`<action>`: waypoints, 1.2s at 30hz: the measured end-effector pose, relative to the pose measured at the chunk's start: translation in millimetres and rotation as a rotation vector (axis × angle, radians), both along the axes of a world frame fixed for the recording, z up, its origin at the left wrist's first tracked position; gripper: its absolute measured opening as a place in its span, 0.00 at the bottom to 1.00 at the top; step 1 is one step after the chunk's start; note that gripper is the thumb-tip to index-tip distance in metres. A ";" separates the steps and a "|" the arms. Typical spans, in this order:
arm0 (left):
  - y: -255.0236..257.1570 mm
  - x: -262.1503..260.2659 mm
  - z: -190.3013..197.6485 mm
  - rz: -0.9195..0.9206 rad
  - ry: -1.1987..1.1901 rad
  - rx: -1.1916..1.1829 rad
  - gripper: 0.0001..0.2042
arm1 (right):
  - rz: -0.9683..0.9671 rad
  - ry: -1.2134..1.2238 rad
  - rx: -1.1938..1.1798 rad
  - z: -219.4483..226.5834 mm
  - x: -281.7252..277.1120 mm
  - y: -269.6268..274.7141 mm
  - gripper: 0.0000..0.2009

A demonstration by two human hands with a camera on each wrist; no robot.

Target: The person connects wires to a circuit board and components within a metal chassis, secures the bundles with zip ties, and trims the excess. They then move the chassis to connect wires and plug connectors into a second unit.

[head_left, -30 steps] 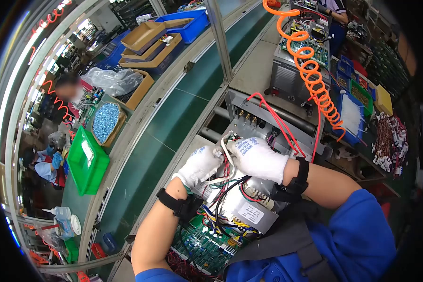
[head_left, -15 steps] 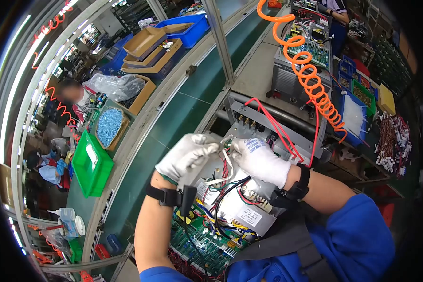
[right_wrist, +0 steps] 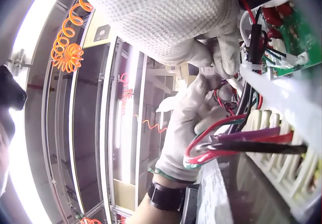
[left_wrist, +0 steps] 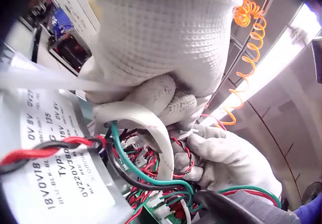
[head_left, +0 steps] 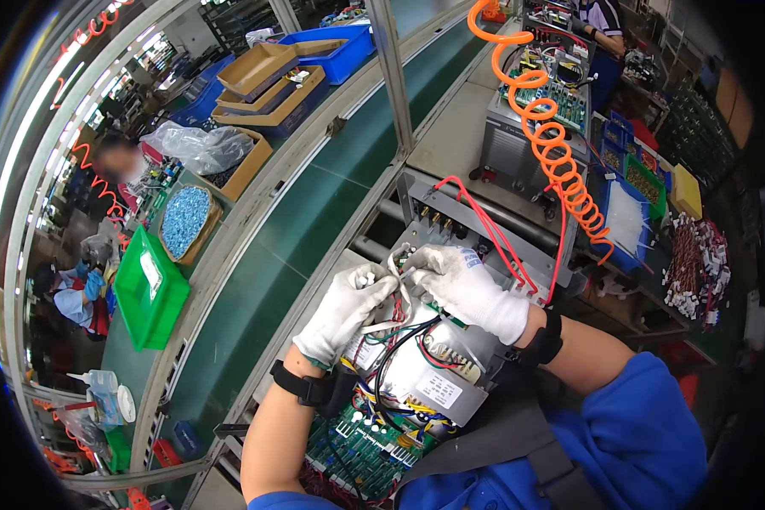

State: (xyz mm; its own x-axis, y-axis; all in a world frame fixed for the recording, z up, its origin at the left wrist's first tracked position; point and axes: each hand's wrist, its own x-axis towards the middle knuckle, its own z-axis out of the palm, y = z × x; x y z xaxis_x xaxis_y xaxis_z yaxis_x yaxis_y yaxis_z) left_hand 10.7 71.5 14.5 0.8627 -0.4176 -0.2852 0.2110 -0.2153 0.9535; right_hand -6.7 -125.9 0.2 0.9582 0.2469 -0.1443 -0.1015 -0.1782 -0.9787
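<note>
Both white-gloved hands meet over the wiring inside an open metal chassis (head_left: 476, 221). My left hand (head_left: 344, 314) has curled fingers, thumb and forefinger pinched by the right fingertips. The right hand (head_left: 459, 285) pinches from the other side. Between them, in the left wrist view, shows a thin white cable tie (left_wrist: 191, 132), mostly hidden by the gloves. A flat white sleeve (left_wrist: 160, 129) loops just under the left fingers. Red and black twisted wires (left_wrist: 53, 151) and a green wire (left_wrist: 132, 165) run below. The labelled transformer (head_left: 440, 391) lies nearer the body.
A green circuit board (head_left: 357, 450) lies near the body. Red cables (head_left: 493, 225) arch over the chassis at right, and an orange coiled hose (head_left: 544, 127) hangs beyond. A green conveyor (head_left: 289, 246) runs at left, with a green bin (head_left: 149, 293) across it.
Half a second ago my left hand was drawn away to the left with looser fingers. It has come back in against the right fingertips. The right hand stays over the same wires.
</note>
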 end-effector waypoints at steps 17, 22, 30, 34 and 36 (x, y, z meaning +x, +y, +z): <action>0.4 0.3 1.2 0.031 0.086 0.004 0.05 | 0.204 -0.300 -0.526 23.7 12.2 2.7 0.08; 0.0 5.2 -6.4 0.035 0.067 -0.058 0.05 | 0.341 -0.584 -0.958 36.2 23.9 6.7 0.08; -2.8 13.1 -21.7 0.072 -0.106 -0.017 0.08 | 0.401 -0.531 -0.849 74.6 35.7 0.4 0.08; -6.3 3.2 2.9 0.010 -0.069 0.309 0.06 | 0.409 -0.464 -0.686 96.3 34.0 -0.7 0.11; -8.0 -1.6 9.8 -0.068 -0.069 0.521 0.10 | 0.428 -0.388 -0.496 99.0 42.5 -7.7 0.14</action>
